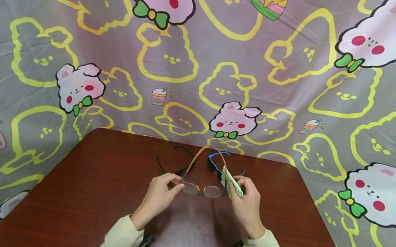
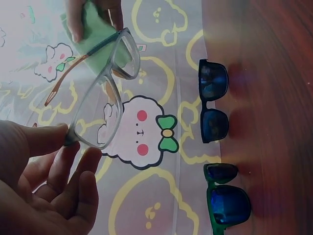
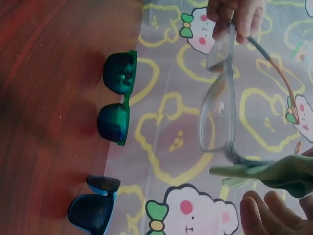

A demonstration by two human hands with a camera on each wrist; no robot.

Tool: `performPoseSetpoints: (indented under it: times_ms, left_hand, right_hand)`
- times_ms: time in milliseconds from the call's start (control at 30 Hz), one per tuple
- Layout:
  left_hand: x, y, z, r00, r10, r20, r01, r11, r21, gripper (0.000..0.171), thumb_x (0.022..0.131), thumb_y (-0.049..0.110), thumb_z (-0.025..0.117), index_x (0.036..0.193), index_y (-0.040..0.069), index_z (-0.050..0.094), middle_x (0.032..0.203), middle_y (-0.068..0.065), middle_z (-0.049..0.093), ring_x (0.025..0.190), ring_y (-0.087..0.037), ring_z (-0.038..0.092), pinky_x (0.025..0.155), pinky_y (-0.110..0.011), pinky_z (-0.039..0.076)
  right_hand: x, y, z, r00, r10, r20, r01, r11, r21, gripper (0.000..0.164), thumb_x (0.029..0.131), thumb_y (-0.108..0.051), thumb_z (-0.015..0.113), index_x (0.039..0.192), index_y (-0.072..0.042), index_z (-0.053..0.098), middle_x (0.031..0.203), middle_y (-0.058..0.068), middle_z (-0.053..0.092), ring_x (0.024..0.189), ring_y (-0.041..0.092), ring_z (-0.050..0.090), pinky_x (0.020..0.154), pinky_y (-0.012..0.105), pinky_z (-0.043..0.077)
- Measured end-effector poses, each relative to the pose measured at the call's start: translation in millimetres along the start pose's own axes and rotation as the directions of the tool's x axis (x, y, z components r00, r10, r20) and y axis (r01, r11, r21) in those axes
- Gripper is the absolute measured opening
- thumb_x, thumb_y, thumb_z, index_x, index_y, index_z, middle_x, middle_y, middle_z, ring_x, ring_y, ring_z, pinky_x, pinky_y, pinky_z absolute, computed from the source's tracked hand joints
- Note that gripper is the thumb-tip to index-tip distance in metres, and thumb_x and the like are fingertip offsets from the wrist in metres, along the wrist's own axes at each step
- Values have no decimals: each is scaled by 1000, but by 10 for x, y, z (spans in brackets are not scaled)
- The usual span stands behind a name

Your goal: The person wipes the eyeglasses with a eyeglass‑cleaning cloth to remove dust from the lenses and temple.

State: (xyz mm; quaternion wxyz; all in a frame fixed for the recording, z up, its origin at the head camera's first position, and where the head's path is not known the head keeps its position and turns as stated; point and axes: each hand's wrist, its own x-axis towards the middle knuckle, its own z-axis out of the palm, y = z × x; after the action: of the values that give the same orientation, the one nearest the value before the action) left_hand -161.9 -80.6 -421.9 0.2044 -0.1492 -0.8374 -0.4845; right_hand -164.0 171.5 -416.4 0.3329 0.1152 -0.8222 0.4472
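A pair of clear-framed eyeglasses (image 1: 212, 192) with orange-brown temples is held up above the table, temples unfolded and pointing away from me. My left hand (image 1: 160, 193) pinches it at the left hinge corner between thumb and fingers. In my right hand (image 1: 247, 201) is a folded light green cloth (image 1: 234, 184), gripped between thumb and fingers. The cloth lies against the right temple near its hinge, and in the right wrist view the cloth (image 3: 274, 174) hides part of that temple. Both lenses (image 3: 215, 115) appear uncovered there.
Behind the eyeglasses, two pairs of sunglasses rest on the dark red-brown table (image 1: 86, 192): green-framed sunglasses (image 3: 117, 98) on the left and blue-framed sunglasses (image 1: 216, 161) on the right. A grey cloth backdrop (image 1: 187, 80) with rabbit faces and yellow outlines surrounds the table's back and sides.
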Motion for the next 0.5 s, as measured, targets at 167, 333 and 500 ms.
performPoseSetpoints:
  times_ms: [167, 333, 500]
  left_hand:
    - [3, 18, 13, 1000, 3, 6, -3, 1000, -9, 9, 79, 8, 76, 86, 11, 72, 77, 14, 63, 72, -5, 61, 65, -25, 51]
    - [2, 22, 16, 1000, 17, 13, -16, 1000, -25, 10, 79, 6, 76, 86, 10, 72, 78, 14, 62, 73, -5, 61, 64, -23, 50]
    - [-3, 9, 13, 999, 25, 19, -25, 999, -27, 12, 79, 7, 76, 88, 15, 72, 80, 15, 62, 73, -5, 61, 65, -23, 50]
  right_hand:
    - [-11, -8, 45, 994, -110, -5, 111, 994, 10, 28, 76, 4, 73, 72, -10, 50, 102, 8, 64, 83, 19, 62, 66, 15, 45]
    - [-12, -28, 71, 991, -132, 18, 131, 991, 33, 26, 76, 6, 74, 77, -8, 53, 107, 7, 64, 86, 19, 65, 71, 14, 47]
    - [-17, -14, 106, 986, -167, 25, 166, 986, 32, 27, 71, 13, 75, 82, -4, 57, 106, 14, 64, 85, 23, 65, 72, 12, 47]
